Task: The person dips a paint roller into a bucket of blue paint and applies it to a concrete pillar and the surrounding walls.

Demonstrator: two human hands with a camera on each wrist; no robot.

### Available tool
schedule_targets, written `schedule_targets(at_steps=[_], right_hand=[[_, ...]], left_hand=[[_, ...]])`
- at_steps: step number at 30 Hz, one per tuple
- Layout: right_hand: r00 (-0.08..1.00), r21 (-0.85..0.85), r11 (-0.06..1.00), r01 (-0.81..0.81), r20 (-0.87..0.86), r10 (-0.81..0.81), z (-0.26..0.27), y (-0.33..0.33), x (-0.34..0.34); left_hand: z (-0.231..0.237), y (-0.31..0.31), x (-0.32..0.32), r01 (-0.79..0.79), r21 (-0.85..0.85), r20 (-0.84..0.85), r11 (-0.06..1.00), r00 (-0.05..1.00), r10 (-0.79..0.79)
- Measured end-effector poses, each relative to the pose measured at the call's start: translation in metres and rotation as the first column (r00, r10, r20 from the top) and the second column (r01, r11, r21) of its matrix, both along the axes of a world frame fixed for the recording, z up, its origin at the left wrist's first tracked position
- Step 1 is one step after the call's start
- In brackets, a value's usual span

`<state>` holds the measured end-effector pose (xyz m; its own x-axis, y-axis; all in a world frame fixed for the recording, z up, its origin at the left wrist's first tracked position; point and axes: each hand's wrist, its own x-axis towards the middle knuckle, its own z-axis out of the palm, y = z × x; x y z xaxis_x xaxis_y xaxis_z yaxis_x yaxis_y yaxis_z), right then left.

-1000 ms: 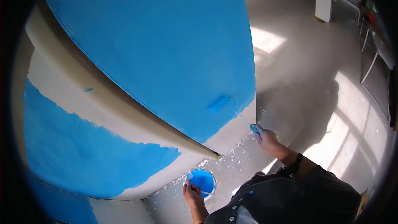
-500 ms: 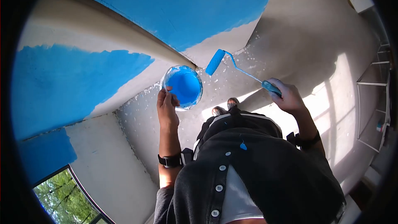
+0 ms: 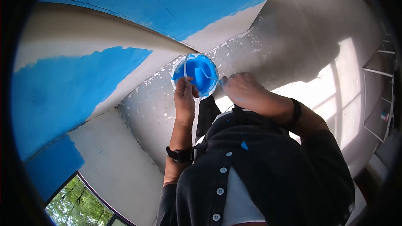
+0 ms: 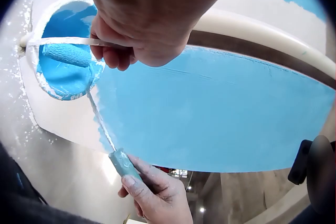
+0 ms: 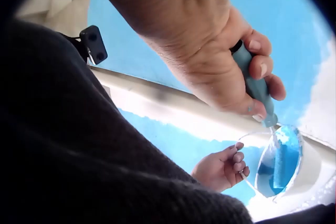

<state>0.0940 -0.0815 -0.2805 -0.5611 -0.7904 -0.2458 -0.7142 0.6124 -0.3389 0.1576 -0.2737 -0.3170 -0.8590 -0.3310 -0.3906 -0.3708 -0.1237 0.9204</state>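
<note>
My left hand (image 3: 184, 96) grips the thin handle (image 4: 68, 40) of a white bucket (image 3: 175, 75) holding blue paint. Curled round the teal grip (image 5: 255, 85) of a paint roller, my right hand (image 3: 245, 88) is just right of the bucket. The roller's blue sleeve (image 4: 67, 55) lies inside the bucket, below the rim, and its wire frame (image 4: 101, 119) crosses the rim. In the right wrist view my left hand (image 5: 221, 170) has its fingers round the bucket handle.
A partly blue-painted wall (image 3: 75, 83) with a pale rounded ledge (image 3: 104, 33) stands at left and ahead. The grey floor (image 3: 293, 29) is speckled with paint near the wall. A window (image 3: 79, 203) is at lower left, a white metal frame (image 3: 379, 73) at far right.
The roller has come off the wall and down into the bucket as my right hand moved left. The bucket, in my left hand, now sits closer to my right hand. My view has tilted down.
</note>
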Motion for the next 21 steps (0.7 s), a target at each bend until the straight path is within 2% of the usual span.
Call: schedule_targets(at_steps=[1,4,7,8,9,10,11,13,15,17,20,21], right_hand=[[1.000,0.008,1.000,0.019,0.008,-0.019,-0.008,-0.010,0.000],[0.991,0.091,0.992,0.087,0.095,-0.096,-0.035,-0.033,0.003],[0.958,0.072,0.958,0.278,0.051,-0.282,-0.063,-0.039,0.010],[0.941,0.095,0.946,0.312,0.110,-0.321,-0.068,-0.038,0.014],[0.917,0.114,0.930,0.349,0.164,-0.364,-0.070,-0.042,0.015],[0.910,0.245,0.920,0.307,0.208,-0.359,-0.039,-0.046,0.015],[0.894,0.248,0.904,0.348,0.203,-0.400,-0.034,-0.049,0.021],[0.832,0.265,0.863,0.429,0.257,-0.492,-0.029,-0.048,0.040],[0.777,0.282,0.819,0.499,0.273,-0.567,-0.020,-0.050,0.057],[0.715,0.299,0.772,0.560,0.295,-0.633,-0.018,-0.051,0.073],[0.489,0.252,0.583,0.772,0.350,-0.799,-0.020,-0.049,0.097],[0.464,0.249,0.562,0.789,0.358,-0.810,-0.020,-0.045,0.102]], left_hand=[[-0.001,-0.003,-0.002,0.019,0.008,0.008,1.000,1.000,-0.019],[-0.002,-0.013,-0.010,0.071,0.234,0.096,0.970,0.991,-0.096],[-0.015,-0.034,-0.019,0.149,0.341,0.152,0.928,0.966,-0.211],[-0.017,-0.041,-0.025,0.176,0.357,0.169,0.917,0.954,-0.248],[-0.016,-0.047,-0.033,0.216,0.363,0.165,0.906,0.942,-0.291],[-0.012,-0.052,-0.041,0.216,0.385,0.189,0.897,0.933,-0.305],[-0.012,-0.057,-0.049,0.211,0.405,0.216,0.890,0.924,-0.317],[-0.020,-0.064,-0.063,0.275,0.414,0.219,0.868,0.895,-0.388],[-0.028,-0.066,-0.070,0.257,0.444,0.304,0.858,0.858,-0.414],[-0.032,-0.063,-0.075,0.307,0.436,0.336,0.846,0.816,-0.470],[-0.041,-0.057,-0.084,0.328,0.442,0.322,0.835,0.811,-0.489],[-0.041,-0.054,-0.089,0.352,0.435,0.327,0.829,0.796,-0.510]])
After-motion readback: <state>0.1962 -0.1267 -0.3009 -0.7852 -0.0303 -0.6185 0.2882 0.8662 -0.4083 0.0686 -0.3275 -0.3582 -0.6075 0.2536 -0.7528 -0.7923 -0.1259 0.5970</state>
